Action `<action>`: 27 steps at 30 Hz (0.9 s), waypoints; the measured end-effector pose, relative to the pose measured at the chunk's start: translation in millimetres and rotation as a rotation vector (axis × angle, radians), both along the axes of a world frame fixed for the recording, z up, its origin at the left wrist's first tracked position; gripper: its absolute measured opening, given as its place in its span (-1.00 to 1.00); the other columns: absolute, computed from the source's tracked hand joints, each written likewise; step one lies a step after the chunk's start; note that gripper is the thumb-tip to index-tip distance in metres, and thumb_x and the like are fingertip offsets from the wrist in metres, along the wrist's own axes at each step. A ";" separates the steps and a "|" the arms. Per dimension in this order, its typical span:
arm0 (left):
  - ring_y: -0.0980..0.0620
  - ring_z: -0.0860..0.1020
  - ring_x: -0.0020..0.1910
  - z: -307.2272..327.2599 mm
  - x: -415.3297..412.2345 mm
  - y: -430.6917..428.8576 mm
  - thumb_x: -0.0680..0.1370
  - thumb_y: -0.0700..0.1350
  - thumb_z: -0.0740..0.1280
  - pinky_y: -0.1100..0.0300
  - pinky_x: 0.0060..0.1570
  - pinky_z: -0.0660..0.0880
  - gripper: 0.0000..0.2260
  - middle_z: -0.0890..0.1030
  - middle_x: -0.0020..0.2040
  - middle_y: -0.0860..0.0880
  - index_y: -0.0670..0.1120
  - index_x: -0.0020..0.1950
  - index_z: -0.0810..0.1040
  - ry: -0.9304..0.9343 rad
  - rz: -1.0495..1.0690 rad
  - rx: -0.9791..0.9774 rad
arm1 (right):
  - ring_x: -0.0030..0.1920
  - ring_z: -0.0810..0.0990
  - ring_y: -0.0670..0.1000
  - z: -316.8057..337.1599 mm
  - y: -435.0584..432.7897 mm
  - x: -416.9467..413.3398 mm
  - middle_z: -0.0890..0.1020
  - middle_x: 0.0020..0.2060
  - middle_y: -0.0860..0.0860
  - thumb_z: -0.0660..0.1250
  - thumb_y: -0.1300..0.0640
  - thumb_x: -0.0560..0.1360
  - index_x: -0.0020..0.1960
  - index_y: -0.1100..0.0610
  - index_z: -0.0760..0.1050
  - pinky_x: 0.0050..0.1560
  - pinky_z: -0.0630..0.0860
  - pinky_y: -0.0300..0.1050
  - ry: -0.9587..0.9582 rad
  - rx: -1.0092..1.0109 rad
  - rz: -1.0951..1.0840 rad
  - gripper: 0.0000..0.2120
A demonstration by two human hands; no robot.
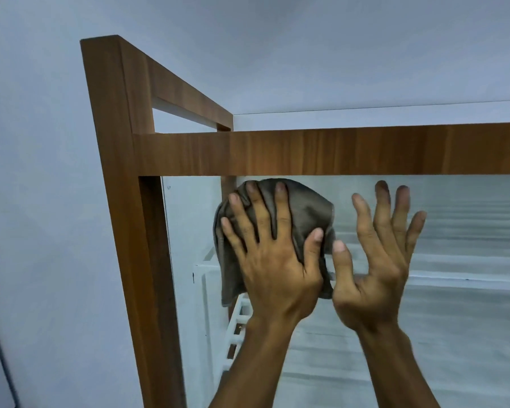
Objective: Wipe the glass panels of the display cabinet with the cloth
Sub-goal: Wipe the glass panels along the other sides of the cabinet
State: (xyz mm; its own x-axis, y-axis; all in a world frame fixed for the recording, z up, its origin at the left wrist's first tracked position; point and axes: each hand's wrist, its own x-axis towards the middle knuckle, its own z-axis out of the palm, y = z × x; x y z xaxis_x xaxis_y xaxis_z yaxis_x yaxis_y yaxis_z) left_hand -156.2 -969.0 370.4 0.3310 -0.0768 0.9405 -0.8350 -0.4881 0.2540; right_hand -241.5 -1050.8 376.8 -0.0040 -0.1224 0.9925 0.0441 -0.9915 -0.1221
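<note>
Left hand (273, 260), fingers (281, 207) spread flat, presses grey cloth (304, 207) onto glass panel (468, 319) just under wooden top rail (365, 151), giving broad wiping contact. Right hand (374, 269) beside it, splayed, empty, likely bracing.

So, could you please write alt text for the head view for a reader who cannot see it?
The left hand presses a grey cloth against the glass panel, just below the top rail of a wooden cabinet frame. The right hand is open beside it, fingers spread.
</note>
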 end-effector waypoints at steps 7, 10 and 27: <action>-0.09 -0.09 0.70 -6.0 29.4 37.9 0.77 0.22 -0.11 -0.05 0.67 -0.14 -0.44 0.03 0.70 -0.07 -0.06 0.69 0.03 -0.184 -0.222 0.007 | 0.66 0.15 0.09 2.7 65.2 37.0 0.28 0.62 0.13 0.12 0.14 0.63 0.59 0.25 0.25 0.66 0.04 0.23 0.301 -0.084 0.386 -0.46; -0.08 -0.10 0.71 -13.8 51.1 58.3 0.76 0.17 -0.06 -0.09 0.67 -0.15 -0.45 -0.05 0.72 -0.10 -0.05 0.69 0.04 -0.115 -0.245 -0.001 | 0.68 0.07 0.09 -1.4 70.1 48.5 0.20 0.65 0.12 0.08 0.06 0.64 0.63 0.17 0.21 0.68 -0.09 0.14 0.297 -0.053 0.269 -0.43; -0.19 0.04 0.70 -38.3 52.7 60.1 0.66 0.04 0.20 -0.16 0.67 -0.02 -0.43 0.15 0.69 -0.22 -0.13 0.64 0.24 -0.044 -0.232 -0.206 | 0.66 0.08 0.22 4.9 25.5 35.1 0.20 0.63 0.18 0.30 -0.20 0.55 0.61 0.00 0.30 0.64 -0.12 0.31 0.197 -0.159 -0.407 -0.31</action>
State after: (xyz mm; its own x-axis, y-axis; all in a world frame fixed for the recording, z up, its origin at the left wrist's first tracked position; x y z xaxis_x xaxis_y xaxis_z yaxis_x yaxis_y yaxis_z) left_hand -103.5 -908.9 332.1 0.2852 0.0478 0.9573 -0.9306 -0.2254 0.2885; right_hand -206.5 -1025.3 381.7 0.1703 0.0033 0.9854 -0.3608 -0.9303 0.0654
